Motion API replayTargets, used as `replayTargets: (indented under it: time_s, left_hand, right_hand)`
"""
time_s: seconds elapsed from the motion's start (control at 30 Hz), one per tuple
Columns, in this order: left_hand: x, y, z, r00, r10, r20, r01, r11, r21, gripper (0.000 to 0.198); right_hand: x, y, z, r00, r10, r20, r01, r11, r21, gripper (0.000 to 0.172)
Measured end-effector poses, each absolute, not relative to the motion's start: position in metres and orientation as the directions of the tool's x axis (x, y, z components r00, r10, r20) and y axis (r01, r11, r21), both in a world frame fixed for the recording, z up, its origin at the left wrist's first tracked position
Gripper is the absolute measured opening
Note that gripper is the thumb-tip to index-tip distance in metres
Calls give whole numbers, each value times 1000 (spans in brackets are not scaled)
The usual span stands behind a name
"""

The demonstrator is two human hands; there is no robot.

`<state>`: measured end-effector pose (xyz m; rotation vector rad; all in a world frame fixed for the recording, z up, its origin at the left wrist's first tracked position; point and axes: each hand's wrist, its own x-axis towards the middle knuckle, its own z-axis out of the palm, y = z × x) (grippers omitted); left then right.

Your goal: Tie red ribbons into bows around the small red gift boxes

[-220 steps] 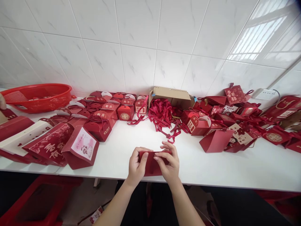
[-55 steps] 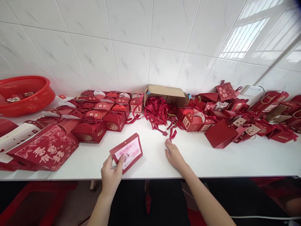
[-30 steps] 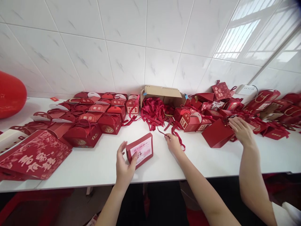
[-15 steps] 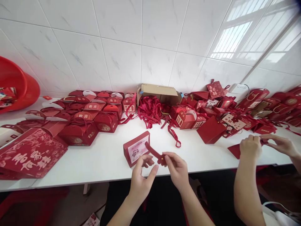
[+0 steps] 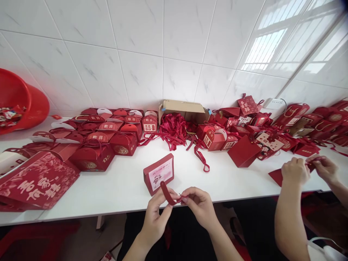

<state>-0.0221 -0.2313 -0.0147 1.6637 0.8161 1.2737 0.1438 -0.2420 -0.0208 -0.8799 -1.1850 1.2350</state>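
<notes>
Over the table's front edge, my left hand (image 5: 157,214) is closed on a dark red strap (image 5: 167,194), whose free end curls up above the fingers. My right hand (image 5: 199,206) pinches the strap's other end, where a small thin point sticks up; the flower shape there is mostly hidden by the fingers. Just behind my left hand, a red box (image 5: 160,173) with a pink and white printed front stands on the white table (image 5: 116,192).
Rows of red gift boxes (image 5: 125,139) stand left, by a red bucket (image 5: 34,105). Red ribbons (image 5: 174,130) spill from a cardboard carton (image 5: 185,106) at the back. More boxes (image 5: 214,137) are piled right. A co-worker's hands (image 5: 296,170) handle a red piece at far right.
My left hand has closed on the strap. Both hands have come lower and nearer the table's edge, and the flower end has turned so its thin point shows.
</notes>
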Motion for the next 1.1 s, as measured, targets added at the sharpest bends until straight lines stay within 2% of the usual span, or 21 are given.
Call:
replayTargets:
  time_s: [0.2,0.4,0.67,0.77,0.93,1.0,1.03,1.1]
  left_hand:
    - [-33,-231,-20,364,920,145,-75,-126,989,22]
    - [-37,-233,-16,490,869,70,-138,-2,990,11]
    - [-39,-242,-11,503,863,41,-72,-6,997,20]
    - [-36,-245,-9,563,826,-14,-81,72,994,24]
    - [-32,-245,-9,621,779,-93,-120,212,970,28]
    - [-33,-244,-10,583,805,-107,-74,184,980,28]
    - [-34,-244,-10,531,844,-76,-40,115,993,27]
    - [-38,-240,-11,285,953,106,55,-127,990,22]
  right_hand:
    - [141,-243,-18,-200,961,193,-333,118,-935,6]
    - [142,-245,-20,-297,933,202,-353,89,-931,9]
    - [144,-243,-23,-409,879,245,-307,120,-944,10]
    - [146,-241,-27,-473,835,281,-338,123,-933,10]
    - [145,-240,-32,-514,827,227,-314,65,-947,9]
    - [142,-240,-31,-461,865,196,-286,65,-956,9]
    - [141,-241,-30,-427,885,187,-280,68,-958,9]
    - [139,-241,-28,-366,910,193,-284,88,-955,6]
